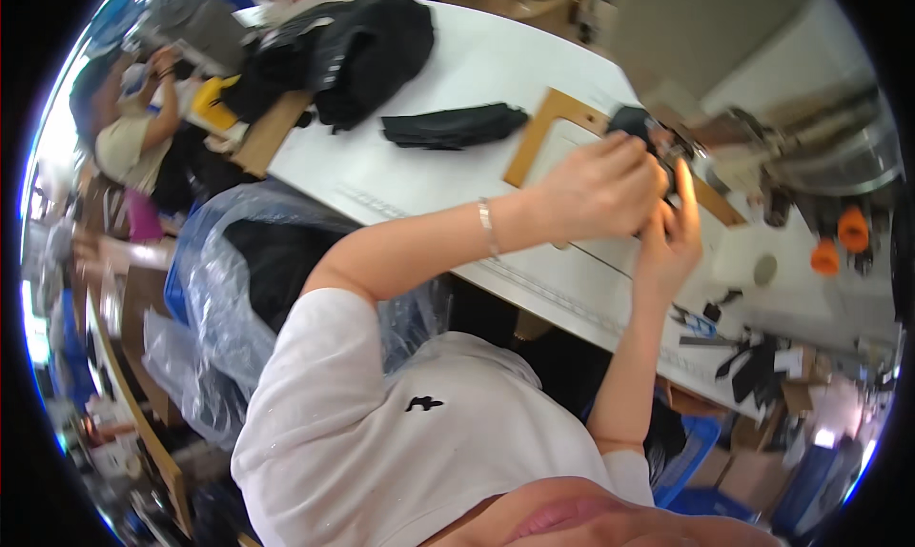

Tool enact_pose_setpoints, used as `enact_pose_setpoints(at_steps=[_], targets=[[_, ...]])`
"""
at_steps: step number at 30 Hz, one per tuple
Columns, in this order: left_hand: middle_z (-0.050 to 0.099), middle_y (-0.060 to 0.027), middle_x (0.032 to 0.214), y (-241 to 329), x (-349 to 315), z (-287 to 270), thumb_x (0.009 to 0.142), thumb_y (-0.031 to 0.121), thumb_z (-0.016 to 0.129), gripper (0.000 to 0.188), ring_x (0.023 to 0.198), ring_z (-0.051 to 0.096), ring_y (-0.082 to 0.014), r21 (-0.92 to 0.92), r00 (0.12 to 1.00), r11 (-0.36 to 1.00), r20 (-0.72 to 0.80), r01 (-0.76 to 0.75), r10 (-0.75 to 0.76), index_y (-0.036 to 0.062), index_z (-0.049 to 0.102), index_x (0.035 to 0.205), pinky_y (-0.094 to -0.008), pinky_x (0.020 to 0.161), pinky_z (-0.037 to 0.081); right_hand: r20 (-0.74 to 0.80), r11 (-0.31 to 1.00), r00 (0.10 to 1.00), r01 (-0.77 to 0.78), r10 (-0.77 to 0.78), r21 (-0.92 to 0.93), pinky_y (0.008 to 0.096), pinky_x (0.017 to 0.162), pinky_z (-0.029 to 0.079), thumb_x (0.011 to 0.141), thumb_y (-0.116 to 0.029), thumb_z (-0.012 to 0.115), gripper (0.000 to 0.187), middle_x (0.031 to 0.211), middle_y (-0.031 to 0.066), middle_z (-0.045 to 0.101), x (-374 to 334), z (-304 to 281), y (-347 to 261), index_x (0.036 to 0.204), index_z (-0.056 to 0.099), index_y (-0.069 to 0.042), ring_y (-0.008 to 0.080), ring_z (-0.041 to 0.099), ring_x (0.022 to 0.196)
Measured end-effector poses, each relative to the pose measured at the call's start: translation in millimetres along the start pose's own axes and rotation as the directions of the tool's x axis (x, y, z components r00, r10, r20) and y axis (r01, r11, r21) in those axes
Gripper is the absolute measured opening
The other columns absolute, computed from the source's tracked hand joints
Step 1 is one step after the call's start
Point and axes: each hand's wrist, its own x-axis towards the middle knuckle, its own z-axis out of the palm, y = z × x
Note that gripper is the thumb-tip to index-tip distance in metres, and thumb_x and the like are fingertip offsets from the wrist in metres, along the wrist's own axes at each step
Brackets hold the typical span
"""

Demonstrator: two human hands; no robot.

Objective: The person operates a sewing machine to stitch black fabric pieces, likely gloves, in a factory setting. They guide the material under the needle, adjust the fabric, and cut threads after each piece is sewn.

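Both my hands are together at the sewing machine, raised over its bed. My left hand, with a bracelet at the wrist, has its fingers closed in a pinch. Just beyond its knuckles shows a small black cloth piece. My right hand meets it from the right, index finger pointing up, its other fingers bent around a dark bit of the cloth. The fingertips partly hide what lies between them. To the left, a folded black cloth bundle lies on the white table.
A brown board surrounds the machine bed. Black garments are heaped at the table's far left. Orange thread cones stand at right, near blue-handled snips. A plastic-lined bin is at my left; another person works beyond.
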Motion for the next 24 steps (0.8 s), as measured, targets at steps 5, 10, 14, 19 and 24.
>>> enact_pose_setpoints(at_steps=[5, 10, 14, 19, 24], targets=[[0.068, -0.0045, 0.098, -16.0, -5.3, -18.8, 0.070, 0.012, 0.072, 0.019, 0.099, 0.069, -0.0231, -0.163, 0.992, 0.981, 0.085, 0.106, -0.093, 0.0067, 0.071, 0.088, -0.0349, 0.082, 0.060, -0.026, 1.000, 1.000, -0.011, 0.011, 0.011, 0.0198, 0.077, 0.044, 0.098, 0.000, 0.062, 0.057, 0.085, -0.0009, 0.065, 0.1, 8.3, -0.2, 0.153, 0.051, -0.006, 0.0034, 0.054, 0.078], [0.070, -0.0116, 0.096, -148.3, -39.9, -101.3, 0.075, -0.001, 0.071, 0.029, 0.097, 0.066, -0.0338, 0.074, 0.941, 0.939, -0.049, 0.337, -0.334, 0.0062, 0.072, 0.104, -0.0454, 0.088, 0.053, -0.027, 0.990, 0.999, -0.036, 0.033, -0.138, 0.0186, 0.074, 0.040, 0.099, -0.001, 0.062, 0.059, 0.080, -0.0039, 0.059, -0.2, 1.6, -4.9, 0.156, 0.048, -0.008, 0.0033, 0.047, 0.075], [0.069, -0.0143, 0.101, -271.8, -121.1, -206.3, 0.085, 0.011, 0.062, 0.022, 0.103, 0.066, -0.0343, 0.737, 0.748, 0.619, 0.242, 0.273, -0.618, 0.0032, 0.067, 0.105, -0.0452, 0.097, 0.049, -0.061, 0.991, 0.998, 0.013, -0.021, -0.132, 0.0206, 0.061, 0.025, 0.100, -0.003, 0.062, 0.057, 0.071, -0.0080, 0.042, -0.9, 5.9, -4.0, 0.155, 0.049, -0.010, 0.0035, 0.031, 0.066], [0.072, -0.0074, 0.098, -317.4, -227.4, -271.1, 0.089, 0.012, 0.063, 0.014, 0.111, 0.066, -0.0237, 0.803, 0.514, 0.561, 0.573, -0.198, -0.638, 0.0133, 0.071, 0.101, -0.0518, 0.115, 0.037, -0.045, 0.995, 0.999, 0.021, -0.026, -0.097, 0.0203, 0.063, 0.027, 0.100, -0.002, 0.061, 0.057, 0.070, -0.0077, 0.041, 0.6, 9.0, 2.1, 0.156, 0.049, -0.009, 0.0034, 0.033, 0.066], [0.074, -0.0013, 0.090, -356.1, -174.1, -267.8, 0.090, 0.013, 0.063, 0.016, 0.109, 0.067, -0.0225, 0.877, 0.451, 0.442, 0.476, -0.186, -0.755, 0.0167, 0.074, 0.101, -0.0508, 0.098, 0.049, -0.042, 0.970, 0.998, 0.025, -0.036, -0.241, 0.0206, 0.063, 0.027, 0.100, -0.001, 0.060, 0.059, 0.069, -0.0079, 0.038, -0.3, 0.9, -3.6, 0.156, 0.048, -0.009, 0.0035, 0.033, 0.066]])
